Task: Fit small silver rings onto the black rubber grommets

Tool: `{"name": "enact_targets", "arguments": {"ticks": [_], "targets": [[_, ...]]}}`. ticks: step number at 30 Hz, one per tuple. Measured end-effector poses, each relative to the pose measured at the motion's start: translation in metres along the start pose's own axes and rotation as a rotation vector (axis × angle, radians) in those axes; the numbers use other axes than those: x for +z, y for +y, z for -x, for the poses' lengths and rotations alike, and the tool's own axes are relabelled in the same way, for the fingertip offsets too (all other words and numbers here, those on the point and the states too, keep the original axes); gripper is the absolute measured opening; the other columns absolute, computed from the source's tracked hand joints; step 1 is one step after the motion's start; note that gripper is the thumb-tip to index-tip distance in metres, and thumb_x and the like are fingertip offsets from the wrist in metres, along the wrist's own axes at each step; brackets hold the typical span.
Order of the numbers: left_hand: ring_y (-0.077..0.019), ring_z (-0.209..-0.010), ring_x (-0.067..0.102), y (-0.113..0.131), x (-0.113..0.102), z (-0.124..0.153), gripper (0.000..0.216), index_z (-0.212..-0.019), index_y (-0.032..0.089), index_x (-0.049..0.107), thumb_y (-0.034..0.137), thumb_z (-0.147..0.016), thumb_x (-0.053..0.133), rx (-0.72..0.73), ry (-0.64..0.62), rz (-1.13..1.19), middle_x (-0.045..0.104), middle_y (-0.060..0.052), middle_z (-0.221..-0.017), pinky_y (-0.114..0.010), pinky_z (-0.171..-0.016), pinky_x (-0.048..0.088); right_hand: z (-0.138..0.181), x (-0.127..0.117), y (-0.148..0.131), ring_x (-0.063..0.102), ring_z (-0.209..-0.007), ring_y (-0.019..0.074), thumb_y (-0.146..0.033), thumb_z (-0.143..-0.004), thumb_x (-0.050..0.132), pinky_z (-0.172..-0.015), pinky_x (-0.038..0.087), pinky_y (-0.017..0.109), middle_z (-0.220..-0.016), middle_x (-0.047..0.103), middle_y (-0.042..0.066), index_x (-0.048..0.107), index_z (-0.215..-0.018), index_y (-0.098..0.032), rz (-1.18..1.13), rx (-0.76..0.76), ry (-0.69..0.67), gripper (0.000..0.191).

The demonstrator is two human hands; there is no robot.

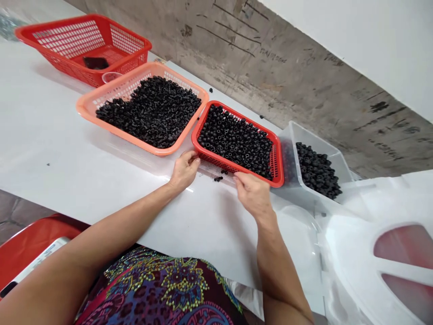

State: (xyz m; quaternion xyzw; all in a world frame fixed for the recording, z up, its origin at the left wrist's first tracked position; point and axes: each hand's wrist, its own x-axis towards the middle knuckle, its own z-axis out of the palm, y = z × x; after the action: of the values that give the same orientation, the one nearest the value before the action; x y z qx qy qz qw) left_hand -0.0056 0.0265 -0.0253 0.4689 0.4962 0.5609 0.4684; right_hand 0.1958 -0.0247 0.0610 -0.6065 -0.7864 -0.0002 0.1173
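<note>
Small red basket (221,161), centre frame
Left hand (185,171) and right hand (253,193) curl at its near side, perhaps to steady it; grip unclear.

White table (50,128): large red basket (105,34), orange basket (86,103), small red basket (279,160), clear bin (291,169) in 1 row; loose black pieces (218,179).

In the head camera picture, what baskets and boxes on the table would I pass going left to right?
Large red basket, peach basket of black pieces, small red basket, clear plastic box.
</note>
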Motion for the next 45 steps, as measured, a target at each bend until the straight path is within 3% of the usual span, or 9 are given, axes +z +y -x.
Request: {"name": "enact_targets", "arguments": {"ticks": [3, 9, 12, 18, 21, 24, 28, 33, 45], "targets": [[-0.0172, -0.085, 0.061, 0.000, 0.001, 0.001, 0.022, -0.095, 0.013, 0.065, 0.019, -0.076, 0.056, -0.009, -0.005, 0.000, 0.066, -0.007, -0.093, -0.031, -0.084, 0.049, -0.024, -0.023, 0.018, 0.066, -0.088, 0.0229, -0.027, -0.090, 0.049, -0.082, 0.049, 0.034, -0.095, 0.073, 0.007, 0.071, -0.101, -0.020, -0.019, 0.022, 0.137, 0.025], [-0.0169, -0.083, 0.060, 0.004, -0.001, 0.003, 0.022, -0.094, 0.012, 0.065, 0.018, -0.075, 0.056, 0.035, 0.003, -0.070, 0.063, -0.006, -0.091, -0.031, -0.082, 0.048, -0.101, -0.001, 0.054, 0.066, -0.081, 0.0215, -0.022, -0.080, 0.062, -0.076, 0.047, 0.029, -0.082, 0.073, 0.006, 0.073, -0.095, -0.019, 0.040, 0.156, -0.327, 0.019], [-0.0162, -0.081, 0.059, 0.004, -0.002, 0.003, 0.022, -0.093, 0.013, 0.065, 0.017, -0.074, 0.055, 0.044, 0.006, -0.076, 0.063, -0.006, -0.090, -0.031, -0.080, 0.048, -0.114, 0.020, 0.059, 0.063, -0.075, 0.0184, -0.022, -0.079, 0.064, -0.069, 0.046, 0.026, -0.078, 0.070, 0.006, 0.072, -0.085, -0.017, 0.043, 0.202, -0.398, 0.011], [-0.0138, -0.073, 0.057, 0.005, 0.001, 0.005, 0.022, -0.090, 0.014, 0.066, 0.014, -0.070, 0.057, 0.059, -0.008, -0.081, 0.062, -0.004, -0.084, -0.028, -0.071, 0.048, -0.112, 0.027, 0.068, 0.056, -0.062, 0.0131, -0.019, -0.074, 0.063, -0.059, 0.041, 0.023, -0.071, 0.066, 0.002, 0.069, -0.082, -0.016, -0.023, 0.211, -0.405, 0.010], [-0.0133, -0.072, 0.057, 0.010, 0.000, 0.006, 0.019, -0.085, 0.015, 0.068, 0.014, -0.069, 0.059, 0.052, -0.014, -0.043, 0.064, -0.003, -0.083, -0.027, -0.069, 0.048, -0.104, 0.011, 0.061, 0.056, -0.062, 0.0149, -0.019, -0.072, 0.063, -0.062, 0.044, 0.027, -0.068, 0.065, 0.002, 0.068, -0.079, -0.015, -0.066, 0.279, -0.176, 0.010], [-0.0124, -0.066, 0.057, 0.018, -0.003, 0.008, 0.015, -0.082, 0.015, 0.069, 0.020, -0.069, 0.065, -0.039, -0.102, 0.102, 0.066, -0.003, -0.075, -0.026, -0.063, 0.047, -0.080, -0.012, 0.035, 0.057, -0.062, 0.0162, -0.024, -0.073, 0.063, -0.061, 0.046, 0.029, -0.070, 0.064, 0.003, 0.067, -0.081, -0.017, -0.382, 0.252, 0.092, 0.011], [-0.0125, -0.058, 0.060, 0.030, -0.006, 0.014, 0.023, -0.085, 0.014, 0.070, 0.027, -0.066, 0.073, -0.255, -0.343, 0.430, 0.068, -0.004, -0.070, -0.025, -0.054, 0.044, -0.038, -0.017, -0.017, 0.058, -0.065, 0.0165, -0.028, -0.076, 0.063, -0.059, 0.047, 0.029, -0.075, 0.065, 0.002, 0.066, -0.084, -0.021, -0.783, 0.039, -0.027, 0.011], [-0.0142, -0.059, 0.063, 0.035, -0.008, 0.017, 0.023, -0.084, 0.013, 0.071, 0.026, -0.066, 0.076, -0.396, -0.509, 0.555, 0.067, -0.005, -0.067, -0.026, -0.055, 0.046, -0.023, 0.014, -0.046, 0.057, -0.067, 0.0157, -0.019, -0.080, 0.057, -0.067, 0.047, 0.030, -0.073, 0.063, 0.001, 0.063, -0.080, -0.021, -0.544, -0.085, 0.006, 0.006], [-0.0109, -0.055, 0.060, 0.029, -0.017, -0.005, 0.019, -0.076, 0.010, 0.063, 0.003, -0.059, 0.067, -0.468, -0.236, 0.739, 0.066, -0.004, -0.068, -0.023, -0.057, 0.046, -0.026, 0.053, -0.044, 0.054, -0.089, 0.0226, -0.007, -0.088, 0.040, -0.081, 0.044, 0.034, -0.092, 0.064, 0.011, 0.067, -0.094, -0.015, -0.026, -0.241, -0.104, 0.029]]}}
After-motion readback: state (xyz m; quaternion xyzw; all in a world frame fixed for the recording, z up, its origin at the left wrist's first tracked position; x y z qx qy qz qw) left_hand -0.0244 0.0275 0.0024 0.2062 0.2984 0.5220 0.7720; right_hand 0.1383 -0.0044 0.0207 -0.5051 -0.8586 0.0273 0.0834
